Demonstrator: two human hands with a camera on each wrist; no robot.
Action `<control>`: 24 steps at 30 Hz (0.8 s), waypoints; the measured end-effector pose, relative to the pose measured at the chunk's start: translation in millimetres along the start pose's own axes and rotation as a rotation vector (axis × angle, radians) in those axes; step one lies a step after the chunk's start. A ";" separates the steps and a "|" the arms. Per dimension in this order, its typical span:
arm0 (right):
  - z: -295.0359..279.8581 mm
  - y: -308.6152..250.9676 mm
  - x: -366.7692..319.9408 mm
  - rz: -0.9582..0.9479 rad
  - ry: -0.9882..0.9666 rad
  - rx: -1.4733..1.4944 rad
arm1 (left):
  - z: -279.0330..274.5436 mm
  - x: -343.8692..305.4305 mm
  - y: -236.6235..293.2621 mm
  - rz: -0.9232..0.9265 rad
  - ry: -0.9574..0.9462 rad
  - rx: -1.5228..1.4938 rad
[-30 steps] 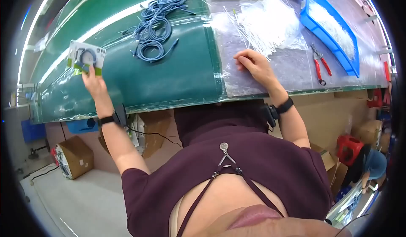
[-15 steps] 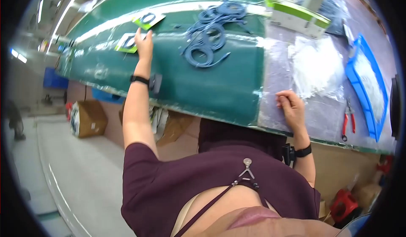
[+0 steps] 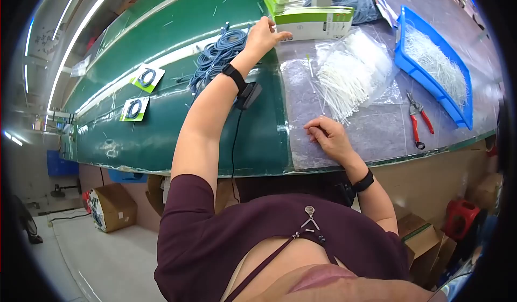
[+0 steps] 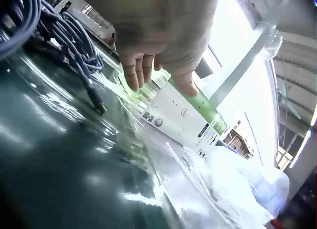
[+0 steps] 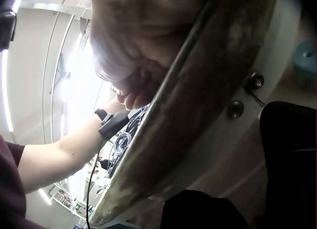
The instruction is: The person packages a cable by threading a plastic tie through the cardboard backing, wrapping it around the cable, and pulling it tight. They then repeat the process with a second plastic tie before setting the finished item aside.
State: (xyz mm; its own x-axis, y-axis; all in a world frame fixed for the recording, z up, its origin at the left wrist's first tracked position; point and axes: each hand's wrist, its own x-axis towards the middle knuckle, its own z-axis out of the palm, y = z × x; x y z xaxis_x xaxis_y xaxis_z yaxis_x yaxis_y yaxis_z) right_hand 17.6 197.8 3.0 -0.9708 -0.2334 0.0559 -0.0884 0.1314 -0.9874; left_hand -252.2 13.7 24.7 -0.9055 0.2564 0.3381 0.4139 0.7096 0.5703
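Observation:
My left hand [image 3: 262,37] reaches to the left end of a white and green card box [image 3: 315,26], beside a stack of green-edged cards [image 3: 276,0]. In the left wrist view its thumb lies over the green top edge of the box [image 4: 183,115], with the fingers spread apart from it near the cards. My right hand [image 3: 331,136] rests on the grey tabletop near the front edge, fingers loosely bent, holding nothing. Two white and green cards, one farther [image 3: 147,78] and one nearer [image 3: 134,109], lie on the green mat, each bearing a dark coiled cable.
Coiled blue-grey cables [image 3: 215,54] lie partly behind my left forearm. White zip ties [image 3: 344,84] spill from a clear bag. Red-handled pliers [image 3: 418,120] lie beside a blue tray [image 3: 439,75] of clear strips. More bagged cables [image 3: 353,0] sit behind the box.
My left hand has put its cable card on the mat beside another and moved right to the card box. The right hand stays on the grey tabletop; the head view has shifted.

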 end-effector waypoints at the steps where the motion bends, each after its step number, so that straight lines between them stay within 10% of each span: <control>1: -1.6 -0.3 0.9 -0.007 0.012 -0.005 | 6.9 7.5 1.6 -0.040 -0.035 0.100; 13: -1.9 -5.2 -1.3 0.057 0.013 0.173 | -74.8 -45.0 -8.0 0.267 0.146 -0.116; 16: 13.0 -33.6 13.2 -0.335 0.696 0.175 | -121.5 -107.2 22.0 0.178 0.142 -0.270; 21: 25.3 -31.0 21.4 -0.404 0.500 -0.141 | -152.6 -205.4 48.5 0.006 -0.090 -0.368; 24: 26.1 10.5 13.0 0.047 -0.125 0.287 | -143.6 -237.1 19.6 -0.016 0.043 -0.379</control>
State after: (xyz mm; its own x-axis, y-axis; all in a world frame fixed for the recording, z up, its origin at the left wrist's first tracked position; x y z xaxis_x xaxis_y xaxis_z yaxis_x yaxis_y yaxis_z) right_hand 9.9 171.1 -10.4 -0.9359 -0.3521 0.0079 0.0399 -0.1283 -0.9909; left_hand -16.0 -127.4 63.2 -0.9107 0.2138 0.3535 0.4123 0.4177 0.8096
